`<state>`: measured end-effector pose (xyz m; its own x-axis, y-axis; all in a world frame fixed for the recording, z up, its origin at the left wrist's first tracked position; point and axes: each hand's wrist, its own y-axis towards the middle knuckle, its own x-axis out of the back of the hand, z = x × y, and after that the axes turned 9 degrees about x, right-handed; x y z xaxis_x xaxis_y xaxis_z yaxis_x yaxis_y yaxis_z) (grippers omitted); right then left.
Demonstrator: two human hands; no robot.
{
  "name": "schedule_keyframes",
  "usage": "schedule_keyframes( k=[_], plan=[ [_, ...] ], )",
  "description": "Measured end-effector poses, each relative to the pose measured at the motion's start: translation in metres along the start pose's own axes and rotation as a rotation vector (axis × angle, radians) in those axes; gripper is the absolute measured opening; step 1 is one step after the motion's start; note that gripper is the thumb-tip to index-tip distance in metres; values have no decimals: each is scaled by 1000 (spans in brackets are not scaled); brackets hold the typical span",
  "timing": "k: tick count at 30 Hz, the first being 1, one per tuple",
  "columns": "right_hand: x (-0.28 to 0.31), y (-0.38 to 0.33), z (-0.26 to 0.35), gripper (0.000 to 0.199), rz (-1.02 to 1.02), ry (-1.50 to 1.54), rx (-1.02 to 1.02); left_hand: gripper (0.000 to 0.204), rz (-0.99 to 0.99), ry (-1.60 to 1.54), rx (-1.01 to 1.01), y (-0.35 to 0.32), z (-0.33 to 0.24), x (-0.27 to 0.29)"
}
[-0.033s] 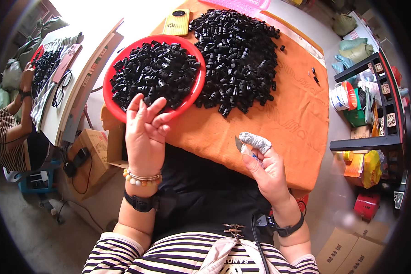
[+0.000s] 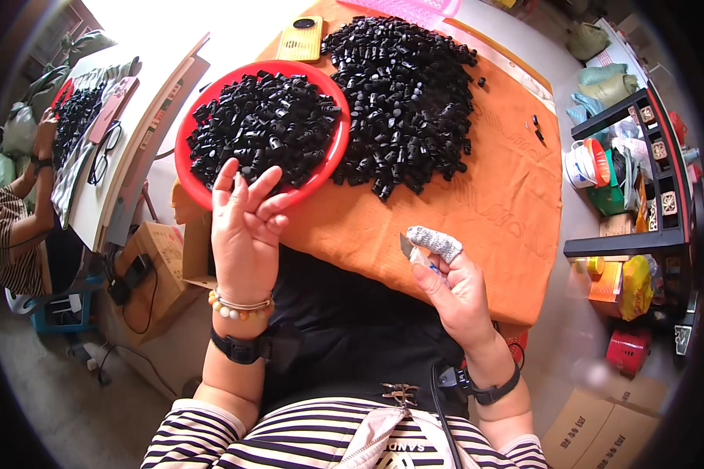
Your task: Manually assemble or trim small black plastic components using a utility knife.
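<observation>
My left hand (image 2: 246, 234) is raised at the near rim of a red plastic basin (image 2: 342, 144), palm turned up and fingers loosely curled and apart. Beyond its fingertips, small black cylindrical plastic parts (image 2: 266, 125) fill the basin; I make out none held in the fingers. My right hand (image 2: 463, 293) pinches a small blade (image 2: 406, 246) with a white wrapped grip, over the near edge of the orange-covered table (image 2: 352, 227). A grey knitted cover (image 2: 435, 241) sits on its forefinger. A large heap of the same black parts (image 2: 403, 102) lies beside the basin.
A yellow phone-like object (image 2: 300, 39) lies behind the basin, and a pink plastic tray (image 2: 407, 6) at the far edge. A few stray parts (image 2: 537, 129) rest on the right. At left another person (image 2: 27, 207) works at a white table (image 2: 137, 141). A black shelf (image 2: 626, 244) stands right.
</observation>
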<state>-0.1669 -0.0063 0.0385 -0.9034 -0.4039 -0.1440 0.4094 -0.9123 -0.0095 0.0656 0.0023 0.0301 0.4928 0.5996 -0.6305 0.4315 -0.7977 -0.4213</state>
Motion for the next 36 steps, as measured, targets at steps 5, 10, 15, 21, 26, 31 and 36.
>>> schedule_keyframes(
  k=[5,10,15,21,26,31,36],
  plan=[
    [2,-3,0,36,25,-81,-10,36,418,6,-58,-1,-1,14],
    [4,5,-14,31,-4,-154,158,21,1385,-56,-294,-49,-42,-17],
    [5,5,-20,32,-57,-37,111,20,1425,-249,-186,-32,10,-32],
    [18,0,-18,35,-66,-57,47,19,1433,-341,-143,-32,28,-42],
    [25,4,-17,36,-73,-45,45,19,1439,-364,-108,-31,35,-49],
    [30,7,-18,33,-89,-62,74,18,1445,-380,-81,-32,40,-53],
    [32,5,-21,35,-96,-24,61,17,1459,-386,-65,-33,35,-56]
  ],
)
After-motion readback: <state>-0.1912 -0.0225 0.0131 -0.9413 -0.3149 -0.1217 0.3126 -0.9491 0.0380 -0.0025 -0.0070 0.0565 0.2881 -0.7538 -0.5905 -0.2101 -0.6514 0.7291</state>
